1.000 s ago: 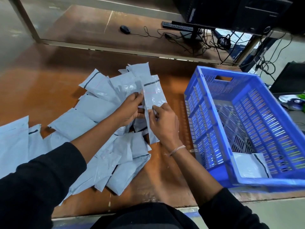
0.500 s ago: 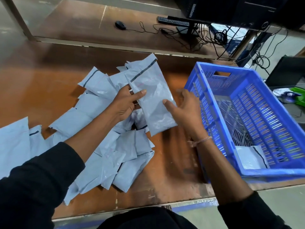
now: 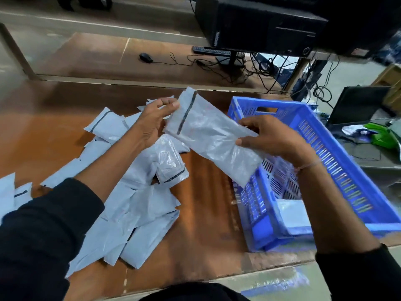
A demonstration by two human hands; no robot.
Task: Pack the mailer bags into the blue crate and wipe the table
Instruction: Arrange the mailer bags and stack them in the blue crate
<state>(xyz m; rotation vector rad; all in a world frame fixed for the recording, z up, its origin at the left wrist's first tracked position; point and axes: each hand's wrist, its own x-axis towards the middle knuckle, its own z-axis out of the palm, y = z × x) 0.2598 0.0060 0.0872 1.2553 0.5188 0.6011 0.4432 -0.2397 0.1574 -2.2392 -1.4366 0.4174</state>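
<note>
I hold one grey mailer bag (image 3: 208, 137) with a dark seal strip in the air, just left of the blue crate (image 3: 271, 103). My left hand (image 3: 155, 120) pinches the bag's upper left end, while my right hand (image 3: 273, 137) grips its right edge between thumb and fingers. The bag's lower end hangs over the crate's near left wall. One mailer bag (image 3: 290, 213) lies inside the crate at its near end. A loose pile of several mailer bags (image 3: 134, 205) is spread over the brown table (image 3: 208, 213), under and left of my left arm.
More bags (image 3: 13, 192) lie at the table's left edge. Beyond the table stand a black computer case (image 3: 260, 25), a keyboard (image 3: 212, 49), a mouse (image 3: 145, 57) and tangled cables. A dark laptop (image 3: 358, 105) and a green item (image 3: 382, 135) sit to the right of the crate.
Both hands have lifted the bag and carried it right, toward the crate. My right hand, open beside the bag half a second ago, now grips its right edge.
</note>
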